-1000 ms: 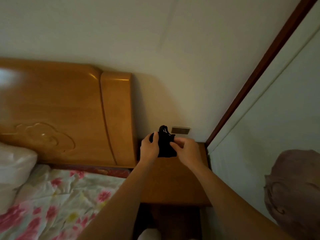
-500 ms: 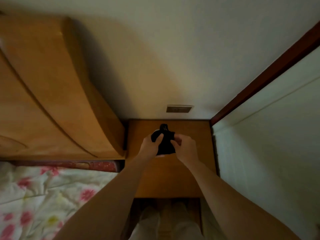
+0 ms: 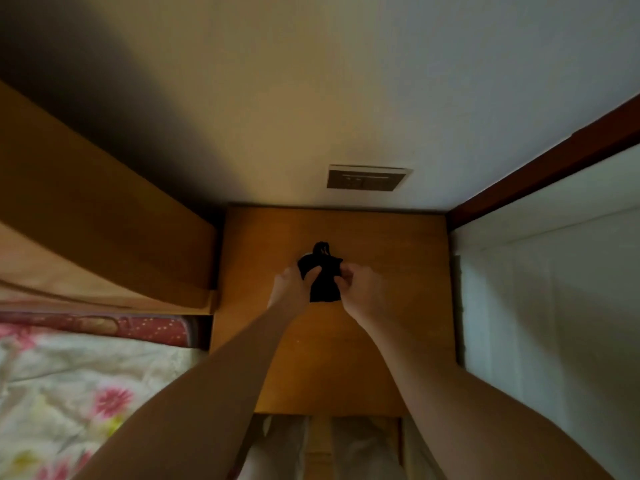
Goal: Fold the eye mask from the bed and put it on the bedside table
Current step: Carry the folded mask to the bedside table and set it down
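Observation:
The black eye mask point(image 3: 322, 277) is bunched into a small folded bundle over the middle of the wooden bedside table point(image 3: 391, 271). My left hand point(image 3: 290, 289) grips its left side and my right hand point(image 3: 360, 289) pinches its right side. A loop of strap sticks up at the top of the bundle. Whether the mask touches the tabletop cannot be told.
The wooden headboard point(image 3: 104, 220) stands left of the table. The bed with a floral quilt point(image 3: 86, 393) lies at lower left. A wall socket point(image 3: 367, 177) sits above the table's back edge. A pale wardrobe panel point(image 3: 554, 306) closes the right side.
The view has tilted down and closer over the table. Both hands have carried the mask lower, toward the tabletop's middle, still gripping it.

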A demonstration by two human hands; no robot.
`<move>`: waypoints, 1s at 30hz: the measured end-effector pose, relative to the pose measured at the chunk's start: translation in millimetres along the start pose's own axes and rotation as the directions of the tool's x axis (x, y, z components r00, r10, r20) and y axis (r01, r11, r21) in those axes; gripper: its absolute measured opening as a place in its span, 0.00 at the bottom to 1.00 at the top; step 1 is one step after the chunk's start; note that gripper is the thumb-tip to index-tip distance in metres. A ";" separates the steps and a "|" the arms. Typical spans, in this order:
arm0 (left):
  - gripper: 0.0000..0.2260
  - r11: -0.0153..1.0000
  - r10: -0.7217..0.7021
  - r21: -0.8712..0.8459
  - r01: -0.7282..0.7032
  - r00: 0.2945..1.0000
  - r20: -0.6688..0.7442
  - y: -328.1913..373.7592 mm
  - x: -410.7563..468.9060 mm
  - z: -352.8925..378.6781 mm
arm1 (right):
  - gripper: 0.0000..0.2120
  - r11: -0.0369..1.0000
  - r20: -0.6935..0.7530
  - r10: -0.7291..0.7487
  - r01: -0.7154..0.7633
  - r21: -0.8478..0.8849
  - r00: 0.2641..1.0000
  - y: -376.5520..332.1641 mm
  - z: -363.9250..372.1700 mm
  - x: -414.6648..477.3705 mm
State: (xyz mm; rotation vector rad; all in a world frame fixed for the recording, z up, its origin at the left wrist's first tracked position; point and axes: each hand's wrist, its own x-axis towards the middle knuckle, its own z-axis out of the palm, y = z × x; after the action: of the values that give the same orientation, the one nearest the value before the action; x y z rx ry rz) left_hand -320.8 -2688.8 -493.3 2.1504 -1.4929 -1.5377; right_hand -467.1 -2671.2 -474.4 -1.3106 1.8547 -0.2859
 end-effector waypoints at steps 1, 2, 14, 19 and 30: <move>0.19 1.000 0.013 0.015 -0.013 1.000 -0.015 1.1 2.8 1.0 | 0.10 1.000 -0.006 0.005 -0.005 0.006 1.000 -0.3 0.3 3.0; 0.19 1.000 0.019 0.017 -0.019 0.999 -0.031 3.5 5.1 1.1 | 0.09 1.000 -0.011 0.016 -0.015 0.010 1.000 -1.1 0.3 5.8; 0.28 0.889 0.031 0.457 0.003 0.997 -0.067 14.3 17.3 1.3 | 0.07 0.998 -0.028 0.029 -0.030 -0.061 0.999 3.3 12.1 23.0; 0.29 0.784 -0.008 0.618 0.054 0.997 -0.077 18.3 3.4 -16.4 | 0.09 0.977 0.039 0.005 0.003 -0.215 0.999 -0.7 6.2 18.7; 0.11 0.488 0.118 0.841 -0.232 0.973 0.200 73.1 -111.6 -123.9 | 0.15 0.833 0.183 -0.109 0.190 -0.520 0.977 -90.3 -98.0 -81.8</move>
State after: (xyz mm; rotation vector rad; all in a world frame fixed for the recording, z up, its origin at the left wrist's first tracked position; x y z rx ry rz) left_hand -273.4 -2695.0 -317.7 2.1506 -2.8961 -0.8793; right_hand -468.2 -2665.3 -318.2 -1.8064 1.7695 0.2727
